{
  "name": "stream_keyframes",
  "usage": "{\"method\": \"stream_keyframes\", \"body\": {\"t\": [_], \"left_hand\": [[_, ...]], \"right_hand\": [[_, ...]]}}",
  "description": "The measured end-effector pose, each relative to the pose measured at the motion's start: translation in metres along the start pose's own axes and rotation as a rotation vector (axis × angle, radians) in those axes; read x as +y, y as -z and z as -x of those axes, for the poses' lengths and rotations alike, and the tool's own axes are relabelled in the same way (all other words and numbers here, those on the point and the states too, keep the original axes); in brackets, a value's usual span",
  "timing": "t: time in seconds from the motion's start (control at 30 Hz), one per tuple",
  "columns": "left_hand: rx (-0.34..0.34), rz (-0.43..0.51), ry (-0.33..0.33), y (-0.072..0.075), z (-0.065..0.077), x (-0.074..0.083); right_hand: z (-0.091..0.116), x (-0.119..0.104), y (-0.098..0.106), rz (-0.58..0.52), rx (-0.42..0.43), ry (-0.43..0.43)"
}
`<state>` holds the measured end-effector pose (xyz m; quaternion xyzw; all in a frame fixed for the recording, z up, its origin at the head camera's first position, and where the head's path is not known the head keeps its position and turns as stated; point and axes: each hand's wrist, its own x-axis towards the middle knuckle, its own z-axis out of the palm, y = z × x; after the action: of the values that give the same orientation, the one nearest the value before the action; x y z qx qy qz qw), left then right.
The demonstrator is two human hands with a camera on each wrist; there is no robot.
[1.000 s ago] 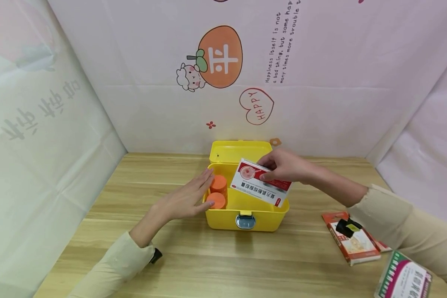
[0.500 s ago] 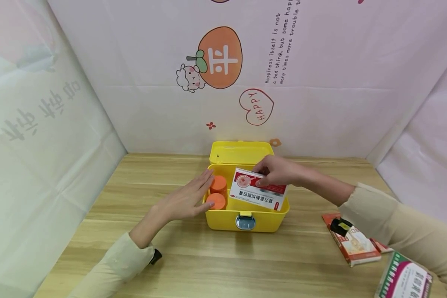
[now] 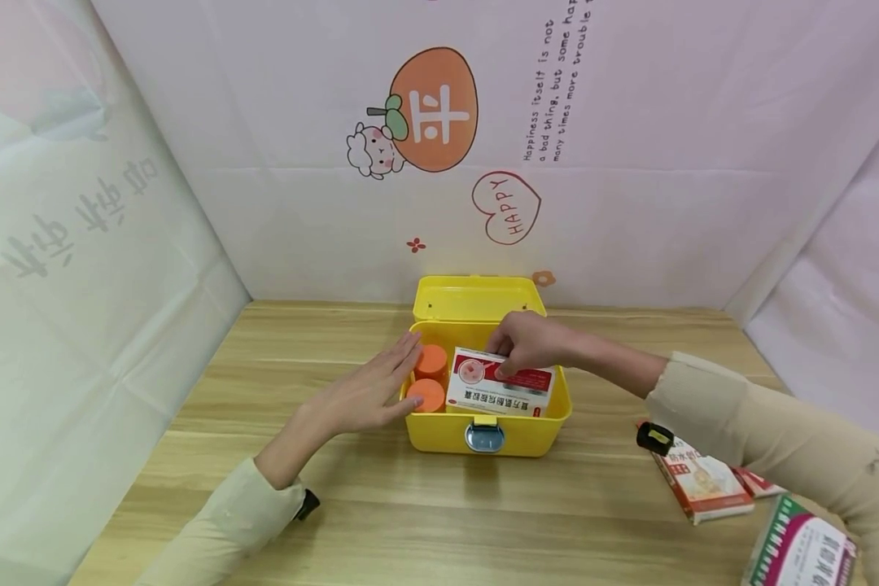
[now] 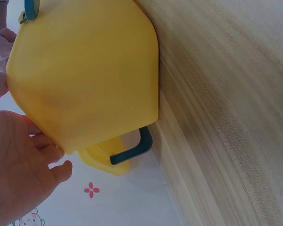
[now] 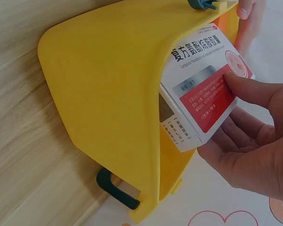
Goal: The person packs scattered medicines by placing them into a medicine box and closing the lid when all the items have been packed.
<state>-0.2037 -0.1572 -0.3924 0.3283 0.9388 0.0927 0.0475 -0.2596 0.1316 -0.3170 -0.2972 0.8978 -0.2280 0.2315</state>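
A yellow lidded box [image 3: 523, 437] stands on the table with its lid [image 3: 476, 298] tipped back and a latch [image 3: 484, 438] on its front. Two orange-capped containers [image 3: 428, 395] fill its left end. My right hand [image 3: 531, 346] pinches a red and white medicine box [image 3: 498, 399] between thumb and fingers, lowered partway inside the yellow box. In the right wrist view the medicine box [image 5: 203, 80] slants within the opening, one end at the rim. My left hand [image 3: 366, 391], fingers straight, rests along the left rim; in the left wrist view its fingertips [image 4: 52, 153] touch the yellow wall.
At the right lie an orange and white box [image 3: 703, 480], a red packet [image 3: 760, 482] partly behind it, and a green, white and purple box [image 3: 806, 545]. The wooden table [image 3: 447, 521] meets a printed cloth backdrop [image 3: 300, 236] behind the yellow box.
My right hand has moved down and left, lowering the medicine box from above the rim into the yellow box and levelling it. My left hand has stayed in place.
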Motion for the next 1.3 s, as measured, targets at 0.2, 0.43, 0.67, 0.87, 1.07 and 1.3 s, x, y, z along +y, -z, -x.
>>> {"method": "stream_keyframes", "body": {"t": [0.2, 0.43, 0.67, 0.87, 1.07, 1.3], "left_hand": [[0.007, -0.011, -0.006, 0.001, -0.001, 0.000], [0.012, -0.014, -0.019, 0.003, -0.001, 0.001], [0.001, -0.009, -0.028, 0.001, -0.002, 0.001], [0.003, -0.019, -0.044, 0.001, -0.003, 0.001], [0.001, -0.023, -0.061, 0.002, -0.003, 0.001], [-0.006, 0.002, -0.028, 0.002, 0.001, -0.002]], "right_hand": [[-0.011, 0.001, -0.004, 0.067, -0.029, -0.016], [-0.025, 0.006, -0.015, 0.109, -0.140, -0.022], [-0.035, 0.011, -0.035, 0.181, -0.174, -0.027], [-0.038, 0.017, -0.051, 0.241, -0.159, -0.021], [-0.038, 0.021, -0.058, 0.276, -0.155, -0.008], [-0.037, 0.016, -0.053, 0.196, -0.124, -0.040]]}}
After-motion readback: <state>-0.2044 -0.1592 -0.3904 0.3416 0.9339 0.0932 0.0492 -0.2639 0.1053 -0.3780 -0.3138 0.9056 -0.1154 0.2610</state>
